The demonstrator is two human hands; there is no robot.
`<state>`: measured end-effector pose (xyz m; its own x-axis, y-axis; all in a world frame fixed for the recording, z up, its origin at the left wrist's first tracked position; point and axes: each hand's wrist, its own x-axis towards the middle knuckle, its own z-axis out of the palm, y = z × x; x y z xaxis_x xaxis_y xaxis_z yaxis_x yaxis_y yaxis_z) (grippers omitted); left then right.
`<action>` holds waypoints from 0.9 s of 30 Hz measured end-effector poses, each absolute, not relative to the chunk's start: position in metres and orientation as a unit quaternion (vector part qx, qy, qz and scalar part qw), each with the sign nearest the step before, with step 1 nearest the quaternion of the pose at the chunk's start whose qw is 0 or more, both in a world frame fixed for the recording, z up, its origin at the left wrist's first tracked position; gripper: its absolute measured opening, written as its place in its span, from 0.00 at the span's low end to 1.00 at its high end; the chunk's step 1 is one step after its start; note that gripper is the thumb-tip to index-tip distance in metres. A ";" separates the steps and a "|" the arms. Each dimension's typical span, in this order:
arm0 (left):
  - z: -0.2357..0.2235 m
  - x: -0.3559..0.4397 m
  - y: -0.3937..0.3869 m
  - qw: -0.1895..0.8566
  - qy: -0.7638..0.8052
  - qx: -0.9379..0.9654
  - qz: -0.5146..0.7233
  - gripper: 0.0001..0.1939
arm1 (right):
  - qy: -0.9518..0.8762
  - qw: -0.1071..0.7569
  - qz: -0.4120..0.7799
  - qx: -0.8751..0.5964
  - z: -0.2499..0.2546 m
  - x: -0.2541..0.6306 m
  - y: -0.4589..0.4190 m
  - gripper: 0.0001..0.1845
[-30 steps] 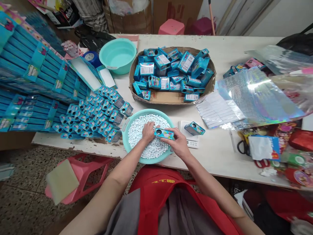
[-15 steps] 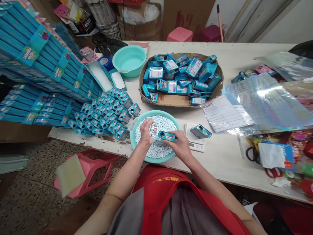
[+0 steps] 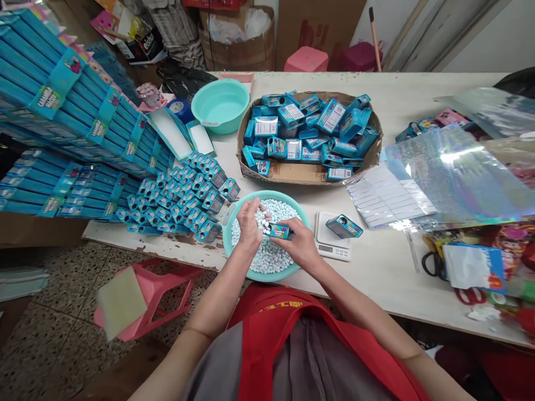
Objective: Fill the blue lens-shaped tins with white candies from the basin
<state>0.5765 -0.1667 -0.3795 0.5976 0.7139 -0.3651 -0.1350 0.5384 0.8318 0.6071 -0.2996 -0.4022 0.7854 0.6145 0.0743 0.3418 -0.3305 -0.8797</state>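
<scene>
A turquoise basin full of small white candies stands at the table's front edge. Above it, my left hand is cupped around a heap of the candies, its fingers curled. My right hand grips a small blue candy box, with the box's end against the candies in my left palm. Just right of the basin is a white digital scale. Another blue box rests partly on the scale, tilted toward its right edge.
A cardboard tray of jumbled blue boxes lies behind the basin. Blue boxes with round holes stand grouped at left, beside stacked display packs. A second turquoise basin is farther back. Holographic sheets and scissors lie right.
My right hand has brought the blue box left, up against the candies in my left hand. The left hand has barely moved.
</scene>
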 end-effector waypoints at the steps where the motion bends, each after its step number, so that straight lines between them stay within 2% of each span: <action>1: -0.379 0.577 -0.167 0.797 0.364 0.400 0.267 0.18 | -0.297 0.500 0.142 -0.801 -0.403 0.608 -0.300 0.16; 11: -0.371 0.579 -0.175 0.774 0.364 0.424 0.297 0.22 | -0.280 0.540 0.141 -0.781 -0.399 0.606 -0.300 0.16; 19: -0.392 0.587 -0.182 0.749 0.406 0.444 0.276 0.25 | -0.261 0.529 0.148 -0.794 -0.411 0.607 -0.304 0.15; 27: -0.391 0.587 -0.180 0.715 0.387 0.487 0.320 0.25 | -0.256 0.559 0.141 -0.776 -0.418 0.603 -0.296 0.15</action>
<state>0.5867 -0.1805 -0.3912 0.4958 0.8340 -0.2419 -0.0803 0.3215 0.9435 0.6033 -0.2963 -0.4176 0.8294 0.5546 0.0668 0.2393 -0.2448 -0.9396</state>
